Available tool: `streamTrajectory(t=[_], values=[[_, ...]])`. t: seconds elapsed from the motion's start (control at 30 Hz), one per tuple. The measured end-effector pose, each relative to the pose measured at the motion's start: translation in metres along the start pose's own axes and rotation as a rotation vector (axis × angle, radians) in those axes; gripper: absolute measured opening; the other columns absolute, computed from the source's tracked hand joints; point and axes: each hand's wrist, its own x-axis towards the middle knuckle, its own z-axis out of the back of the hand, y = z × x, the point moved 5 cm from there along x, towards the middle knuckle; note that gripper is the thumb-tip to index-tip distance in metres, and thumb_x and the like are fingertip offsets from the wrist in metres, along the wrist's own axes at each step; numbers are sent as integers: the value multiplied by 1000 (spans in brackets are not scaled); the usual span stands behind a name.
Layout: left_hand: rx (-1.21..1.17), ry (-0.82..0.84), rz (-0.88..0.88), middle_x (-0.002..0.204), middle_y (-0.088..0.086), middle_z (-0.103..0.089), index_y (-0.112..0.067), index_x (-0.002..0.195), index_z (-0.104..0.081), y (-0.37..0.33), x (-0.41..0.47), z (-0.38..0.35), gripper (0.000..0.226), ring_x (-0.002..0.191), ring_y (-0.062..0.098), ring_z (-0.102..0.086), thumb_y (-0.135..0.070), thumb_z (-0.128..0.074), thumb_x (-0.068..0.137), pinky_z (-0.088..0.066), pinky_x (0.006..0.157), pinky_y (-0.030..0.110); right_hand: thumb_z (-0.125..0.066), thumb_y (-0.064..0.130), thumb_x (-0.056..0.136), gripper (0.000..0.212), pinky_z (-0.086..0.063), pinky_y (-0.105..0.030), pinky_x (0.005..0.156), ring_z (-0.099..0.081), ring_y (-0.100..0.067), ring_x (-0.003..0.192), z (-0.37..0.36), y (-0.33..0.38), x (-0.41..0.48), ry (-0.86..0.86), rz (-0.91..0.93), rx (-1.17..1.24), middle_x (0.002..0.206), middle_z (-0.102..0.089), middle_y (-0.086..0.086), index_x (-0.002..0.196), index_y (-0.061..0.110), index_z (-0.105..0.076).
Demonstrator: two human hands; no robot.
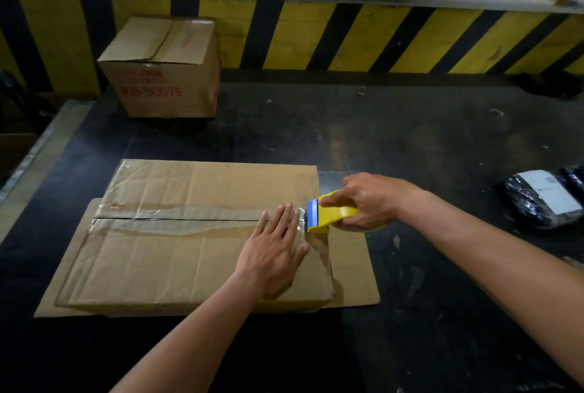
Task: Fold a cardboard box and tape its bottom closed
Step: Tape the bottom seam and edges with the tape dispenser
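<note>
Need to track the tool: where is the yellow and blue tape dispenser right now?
The yellow and blue tape dispenser is in the right hand, at the right end of the brown cardboard box's taped seam, beside the left hand.

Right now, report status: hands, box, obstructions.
Left hand flat on the box, pressing tape down. Right hand grips tape dispenser at seam's right end. Seam taped. Nothing in the way.

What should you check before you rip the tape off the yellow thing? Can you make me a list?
1. Tape covers the seam along the box: ok.
2. Left hand lies flat on the tape near the box's right edge: ok.
3. Right hand grips the yellow tape dispenser: ok.
4. Dispenser has reached the box's right edge: ok.
5. Tape wraps down the box's side: cannot tell.
6. Tape lies smooth: not ok, wrinkled.
</note>
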Motion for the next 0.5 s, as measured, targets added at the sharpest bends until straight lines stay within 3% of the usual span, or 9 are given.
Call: streamTrajectory(t=[0.23,0.5], values=[[-12,-33,4,170,2,14,-17,162,8,2,-2,0,76,156,17,17,-61,-2,101,5,128,43,-56,59,88,57,-43,-33,73,-47,-12,89,0,-1,-2,16,-10,19,86,-42,13,142,53,-42],[-12,-32,-2,170,3,16,-16,162,9,3,-3,2,73,156,17,19,-59,-5,104,6,128,42,-56,62,88,59,-48,-40,80,-46,-10,87,0,-9,-14,40,-17,58,94,-49,7,143,55,-38]])
